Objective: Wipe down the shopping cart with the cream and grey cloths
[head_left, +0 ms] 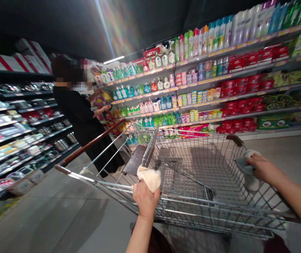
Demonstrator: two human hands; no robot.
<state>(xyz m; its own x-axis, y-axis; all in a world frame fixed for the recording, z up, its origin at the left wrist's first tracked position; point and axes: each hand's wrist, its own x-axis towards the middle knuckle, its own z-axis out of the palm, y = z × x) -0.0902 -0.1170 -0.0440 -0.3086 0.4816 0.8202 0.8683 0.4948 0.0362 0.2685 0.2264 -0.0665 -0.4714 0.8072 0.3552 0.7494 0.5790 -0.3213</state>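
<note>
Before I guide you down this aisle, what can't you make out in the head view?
Head view:
The shopping cart's near rail is hidden where the left hand and beige cloth cover it.
The cart's rim under the right hand is hidden by that hand and the grey cloth.
What the nearby shopper's hand holds is too small to tell.
Shelf price labels are too small to read.

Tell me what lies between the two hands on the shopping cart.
The shopping cart's wire basket lies between the left hand and right hand, in the head view.
</note>
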